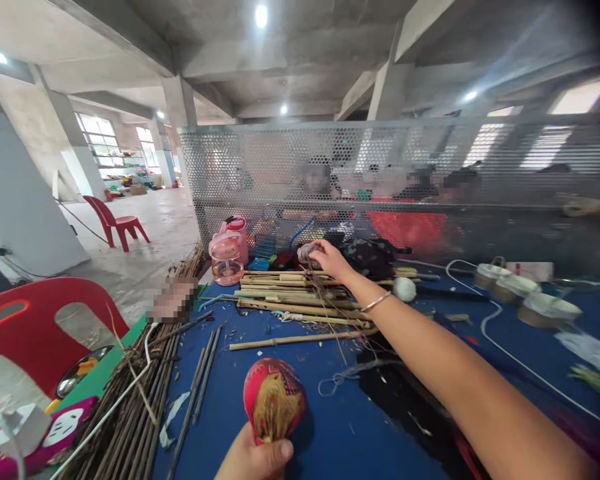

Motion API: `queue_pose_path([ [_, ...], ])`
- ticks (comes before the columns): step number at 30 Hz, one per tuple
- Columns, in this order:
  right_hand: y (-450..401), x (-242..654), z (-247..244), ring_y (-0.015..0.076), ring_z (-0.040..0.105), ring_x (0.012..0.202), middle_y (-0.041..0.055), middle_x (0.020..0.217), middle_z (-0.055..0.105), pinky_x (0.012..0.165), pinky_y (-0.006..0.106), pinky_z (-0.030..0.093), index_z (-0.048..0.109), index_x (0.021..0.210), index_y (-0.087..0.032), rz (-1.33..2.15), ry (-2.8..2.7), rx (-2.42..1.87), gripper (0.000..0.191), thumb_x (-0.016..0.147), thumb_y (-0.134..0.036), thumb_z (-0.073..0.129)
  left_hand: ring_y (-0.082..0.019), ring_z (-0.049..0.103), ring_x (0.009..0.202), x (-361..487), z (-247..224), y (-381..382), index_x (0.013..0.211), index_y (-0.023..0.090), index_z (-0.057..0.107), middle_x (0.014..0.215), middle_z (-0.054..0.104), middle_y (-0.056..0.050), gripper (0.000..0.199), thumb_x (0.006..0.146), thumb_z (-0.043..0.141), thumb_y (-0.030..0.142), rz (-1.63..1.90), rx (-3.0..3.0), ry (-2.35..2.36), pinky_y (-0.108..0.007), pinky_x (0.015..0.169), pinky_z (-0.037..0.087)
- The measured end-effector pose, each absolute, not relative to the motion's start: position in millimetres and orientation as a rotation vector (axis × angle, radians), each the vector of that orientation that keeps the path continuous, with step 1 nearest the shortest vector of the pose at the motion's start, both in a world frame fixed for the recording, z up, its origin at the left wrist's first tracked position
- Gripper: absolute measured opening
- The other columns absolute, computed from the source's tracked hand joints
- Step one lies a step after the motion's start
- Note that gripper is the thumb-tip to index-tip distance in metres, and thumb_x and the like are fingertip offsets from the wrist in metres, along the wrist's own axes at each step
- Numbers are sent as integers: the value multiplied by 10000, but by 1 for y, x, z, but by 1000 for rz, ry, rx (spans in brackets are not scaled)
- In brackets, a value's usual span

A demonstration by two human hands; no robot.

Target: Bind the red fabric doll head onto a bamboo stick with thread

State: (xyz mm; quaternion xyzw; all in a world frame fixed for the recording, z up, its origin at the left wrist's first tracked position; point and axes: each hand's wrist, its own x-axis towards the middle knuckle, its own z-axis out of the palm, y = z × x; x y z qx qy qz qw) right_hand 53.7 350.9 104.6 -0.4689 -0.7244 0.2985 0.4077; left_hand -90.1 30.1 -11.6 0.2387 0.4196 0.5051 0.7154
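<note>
I see a strip of open blue on the bench point(223, 407) between two loose dark rods point(207, 375) and the red-and-gold bundle point(274, 400) in the left hand point(255, 453); fingers could slide through there. Left of it, thick piled stalks point(130, 413) block any low pass. Ahead, bamboo sticks point(305, 312) lie crosswise, passable only from above. Beyond, a perforated panel point(260, 167) walls off the far side; dark cloth point(373, 257) crowds the right hand point(330, 259) at the yarn ball point(307, 255). The right forearm point(425, 347) bars the way rightward, a white cable point(483, 327) snaking past it.
</note>
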Motion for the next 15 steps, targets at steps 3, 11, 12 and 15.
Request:
queue_pose_path([
  [3, 292, 95, 124, 181, 599, 798, 59, 904, 621, 679, 314, 486, 448, 951, -197, 918, -1730, -1083, 268, 731, -318, 355, -20, 216, 332, -90, -1, 27, 805, 174, 537, 375, 303, 127, 528, 476, 837, 458, 1034, 478, 960, -172, 366, 191],
  [11, 93, 136, 93, 133, 543, 694, 13, 879, 583, 614, 248, 458, 501, 1000, -217, 1160, -1884, -950, 405, 615, -168, 617, -123, 592, 543, -76, 59, 21, 924, 123, 632, 772, 697, -59, 400, 603, 792, 301, 1114, 734, 959, -237, 540, 469],
  [12, 77, 132, 84, 140, 548, 729, 17, 900, 589, 639, 247, 458, 513, 1013, -217, 1108, -1915, -957, 417, 617, -159, 631, -151, 619, 586, -73, 65, 20, 995, 120, 629, 819, 706, -77, 454, 611, 786, 307, 1113, 743, 912, -264, 577, 489],
  [15, 44, 119, 63, 165, 569, 811, 30, 941, 613, 700, 258, 464, 532, 1029, -214, 1084, -1899, -938, 400, 647, -167, 642, -227, 663, 736, -62, 72, 15, 1101, 93, 623, 875, 717, -110, 539, 632, 774, 310, 1110, 824, 846, -313, 681, 509],
])
